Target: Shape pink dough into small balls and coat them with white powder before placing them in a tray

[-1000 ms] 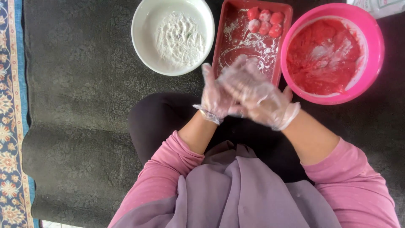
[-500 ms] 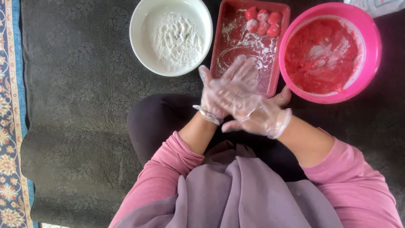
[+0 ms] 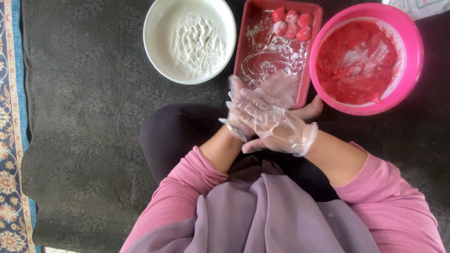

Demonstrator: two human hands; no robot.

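Note:
Both my hands wear clear plastic gloves and are pressed palm to palm over my lap. My right hand (image 3: 276,126) lies on top, its fingers pointing left across my left hand (image 3: 238,118). Anything between the palms is hidden. Just beyond them is a red rectangular tray (image 3: 255,56) dusted with white flour, with several red-pink dough balls (image 3: 293,23) in its far corner. To the right, a pink bowl (image 3: 412,70) holds sticky red dough (image 3: 356,61). A white bowl (image 3: 157,56) of white flour (image 3: 197,44) stands to the left of the tray.
Everything sits on a dark grey textured mat (image 3: 84,117). A patterned rug border (image 3: 9,154) runs along the left edge. A corner of a white packet (image 3: 422,7) shows at the top right. My dark-trousered knee (image 3: 173,136) is under my hands.
My right hand has slid across my left palm in a rubbing motion, and both hands have come slightly nearer my body. The bowls and the tray have not moved.

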